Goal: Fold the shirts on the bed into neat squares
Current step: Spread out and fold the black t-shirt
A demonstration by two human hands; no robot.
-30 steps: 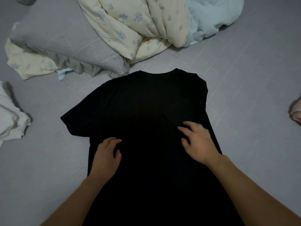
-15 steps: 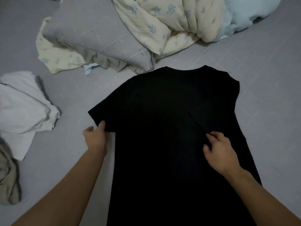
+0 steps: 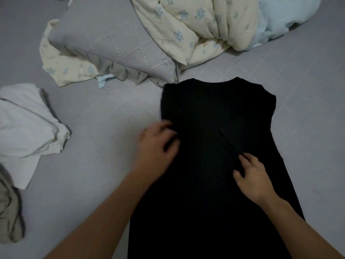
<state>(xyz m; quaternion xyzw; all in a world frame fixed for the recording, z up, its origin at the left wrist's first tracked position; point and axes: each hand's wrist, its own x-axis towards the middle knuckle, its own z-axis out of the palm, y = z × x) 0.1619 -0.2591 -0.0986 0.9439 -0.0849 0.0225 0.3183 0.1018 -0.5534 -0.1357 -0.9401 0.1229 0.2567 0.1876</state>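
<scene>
A black shirt [image 3: 214, 109] lies flat on the grey bed sheet [image 3: 104, 150], collar away from me. Both of its sleeves are folded in over the body. My left hand [image 3: 158, 143], blurred by motion, is at the shirt's left edge with its fingers curled on the folded-in fabric. My right hand [image 3: 252, 176] rests on the right half of the shirt, fingers spread and pressing the cloth down just below the folded right sleeve.
A crumpled white shirt [image 3: 28, 124] lies at the left, with a grey-olive garment [image 3: 9, 212] below it. A grey pillow [image 3: 115, 40], a floral quilt [image 3: 196, 28] and a light blue blanket [image 3: 289, 15] are heaped behind the shirt.
My left hand went from the shirt's body out to the left sleeve, pinched it and brought it in over the shirt. My right hand stayed pressing the right side.
</scene>
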